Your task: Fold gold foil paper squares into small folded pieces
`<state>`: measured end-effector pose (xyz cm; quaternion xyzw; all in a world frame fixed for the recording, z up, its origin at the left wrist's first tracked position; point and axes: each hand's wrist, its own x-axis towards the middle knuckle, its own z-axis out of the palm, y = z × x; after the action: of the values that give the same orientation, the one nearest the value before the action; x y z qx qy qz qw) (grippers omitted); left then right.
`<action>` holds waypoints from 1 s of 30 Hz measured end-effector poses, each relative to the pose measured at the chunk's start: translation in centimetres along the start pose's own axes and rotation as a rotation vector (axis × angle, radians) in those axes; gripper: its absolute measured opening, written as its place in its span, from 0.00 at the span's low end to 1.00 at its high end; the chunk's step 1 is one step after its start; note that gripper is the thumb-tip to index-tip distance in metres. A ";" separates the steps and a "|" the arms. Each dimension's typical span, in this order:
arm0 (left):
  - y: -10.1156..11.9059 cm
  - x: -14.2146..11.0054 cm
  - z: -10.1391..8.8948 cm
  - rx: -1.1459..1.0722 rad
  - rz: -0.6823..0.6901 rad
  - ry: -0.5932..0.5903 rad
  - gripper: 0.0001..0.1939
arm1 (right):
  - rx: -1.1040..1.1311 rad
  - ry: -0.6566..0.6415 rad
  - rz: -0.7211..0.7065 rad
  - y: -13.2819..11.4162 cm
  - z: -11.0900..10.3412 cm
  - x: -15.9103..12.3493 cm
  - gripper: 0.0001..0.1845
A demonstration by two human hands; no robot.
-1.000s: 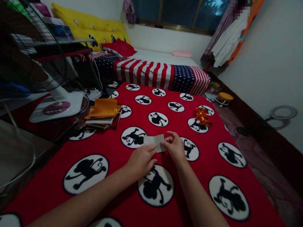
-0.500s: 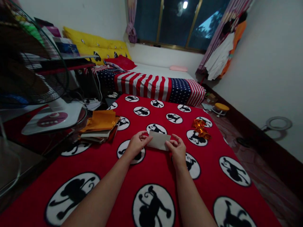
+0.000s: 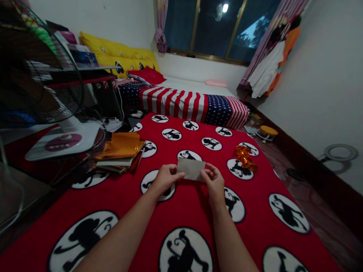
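A small grey rectangular sheet of paper (image 3: 191, 169) is held just above the red blanket with black-and-white monkey circles (image 3: 198, 211). My left hand (image 3: 164, 178) pinches the sheet's left edge. My right hand (image 3: 213, 180) pinches its right edge, fingers curled. Both forearms reach in from the bottom of the view.
A stack of papers topped with gold foil sheets (image 3: 120, 150) lies at the blanket's left edge. Crumpled gold foil shapes (image 3: 244, 156) sit to the right. A fan with a white base (image 3: 64, 138) stands at left. A flag-patterned bed (image 3: 187, 102) lies beyond.
The sheet has been lifted off the blanket and is now held at both side edges. The view has tilted up and the hands have moved forward.
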<state>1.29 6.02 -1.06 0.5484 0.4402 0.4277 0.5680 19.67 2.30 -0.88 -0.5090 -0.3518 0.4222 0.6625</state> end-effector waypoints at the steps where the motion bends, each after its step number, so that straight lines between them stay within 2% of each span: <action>1: 0.1 0.0 0.0 -0.015 0.004 0.023 0.18 | 0.014 -0.004 0.017 -0.2 0.3 -0.2 0.30; 4: 0.5 -0.2 0.4 -0.072 0.017 0.088 0.19 | 0.063 -0.032 0.107 -0.7 1.4 -1.1 0.32; 7: 1.3 -0.8 1.2 -0.139 0.001 0.117 0.20 | 0.066 -0.045 0.182 -0.9 2.6 -2.2 0.28; 10: 1.8 -1.3 2.3 -0.174 -0.012 0.091 0.21 | 0.006 -0.049 0.206 -0.6 3.2 -2.9 0.22; 13: 2.0 -1.5 2.8 -0.186 -0.006 0.077 0.20 | -0.015 -0.049 0.187 -0.3 3.4 -3.2 0.21; 19: 1.7 -1.0 1.7 -0.189 0.022 0.077 0.20 | 0.157 0.053 0.196 -0.5 2.9 -2.7 0.19; 23: 1.4 -0.8 0.8 -0.157 0.004 0.098 0.22 | 0.234 0.078 0.197 -0.7 2.4 -2.3 0.18; 30: 1.5 -1.0 0.9 -0.220 -0.004 0.111 0.24 | 0.253 0.101 0.158 -0.7 2.4 -2.6 0.16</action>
<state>1.92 4.91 0.52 0.4576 0.4225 0.5018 0.6003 16.62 0.68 0.21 -0.4683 -0.2208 0.4879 0.7028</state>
